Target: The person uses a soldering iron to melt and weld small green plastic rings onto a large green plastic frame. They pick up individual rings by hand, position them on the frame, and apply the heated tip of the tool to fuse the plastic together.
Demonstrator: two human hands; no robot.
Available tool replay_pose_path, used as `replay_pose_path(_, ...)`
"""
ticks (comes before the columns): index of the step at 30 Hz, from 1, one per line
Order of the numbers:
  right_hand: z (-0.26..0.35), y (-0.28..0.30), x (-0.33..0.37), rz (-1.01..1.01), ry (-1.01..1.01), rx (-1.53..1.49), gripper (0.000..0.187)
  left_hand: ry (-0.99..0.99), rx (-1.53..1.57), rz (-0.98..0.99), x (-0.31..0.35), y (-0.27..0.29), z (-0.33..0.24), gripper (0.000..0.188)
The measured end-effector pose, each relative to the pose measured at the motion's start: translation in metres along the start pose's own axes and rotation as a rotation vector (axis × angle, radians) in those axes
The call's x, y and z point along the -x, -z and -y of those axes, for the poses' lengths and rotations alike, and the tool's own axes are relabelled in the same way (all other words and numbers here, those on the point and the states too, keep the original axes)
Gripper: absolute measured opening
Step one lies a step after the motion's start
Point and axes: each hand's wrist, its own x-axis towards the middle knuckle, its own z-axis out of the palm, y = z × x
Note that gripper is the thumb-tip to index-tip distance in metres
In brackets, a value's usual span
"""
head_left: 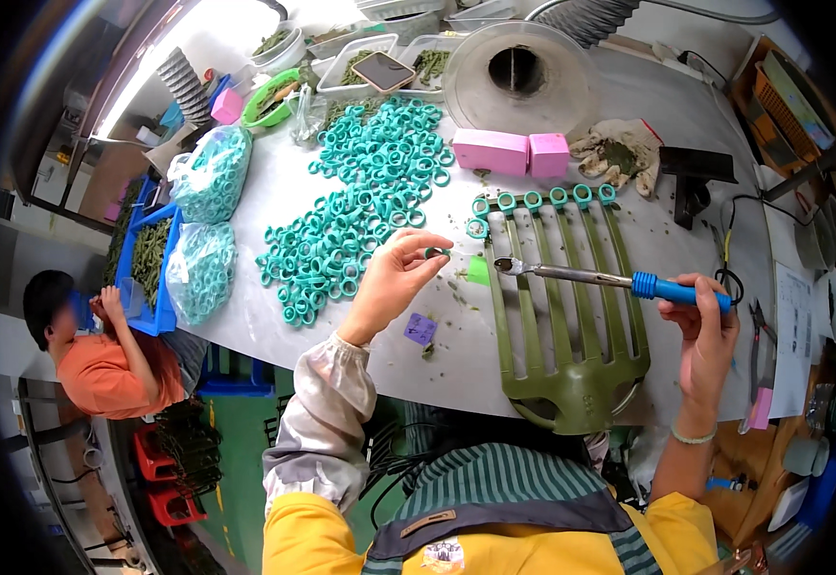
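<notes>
My left hand (391,285) pinches a small teal ring (437,253) between thumb and fingertips, above the table. In my right hand (703,333) is a blue-handled soldering iron (691,291), its metal shaft pointing left and its rounded tip near the ring. Under the shaft lies an olive-green rake-shaped piece (576,393) with several long bars. Teal rings (533,199) stand along the far ends of these bars, and one more ring (477,228) is at the left bar's side. A large heap of loose teal rings (351,206) spreads beyond my left hand.
Pink blocks (490,151), a stained glove (619,153) and a round clear cover (470,81) lie at the back. Bags of rings (212,172) stand left, beside a blue crate (154,311). Purple paper (420,329) lies in front. A person in orange (111,374) sits at left.
</notes>
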Motion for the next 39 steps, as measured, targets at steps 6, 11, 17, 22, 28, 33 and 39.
replay_pose_path(6,-0.001,0.001,0.000,0.004,0.017,-0.001,0.025,0.051,0.057,0.021,-0.004,-0.018,-0.001,0.028)
replay_pose_path(11,-0.011,0.000,-0.003,0.033,0.012,-0.019,0.026,-0.269,-0.276,-0.017,-0.008,-0.034,-0.013,0.028)
replay_pose_path(17,-0.027,-0.009,-0.007,0.080,0.013,-0.084,0.027,-0.510,-0.571,-0.073,-0.019,-0.046,-0.006,0.029)
replay_pose_path(22,-0.029,-0.014,-0.007,0.117,0.019,-0.074,0.026,-0.518,-0.599,-0.065,-0.021,-0.044,-0.004,0.028)
replay_pose_path(28,-0.004,0.005,-0.002,0.022,0.028,-0.017,0.025,-0.563,-0.579,-0.045,-0.023,-0.041,-0.009,0.025)
replay_pose_path(33,-0.001,0.005,0.002,0.027,-0.002,-0.009,0.026,-0.319,-0.927,-0.445,-0.037,0.016,0.021,0.006)
replay_pose_path(39,0.000,0.004,0.004,0.022,-0.002,-0.008,0.026,-0.300,-1.130,-0.285,-0.029,0.036,0.047,0.008)
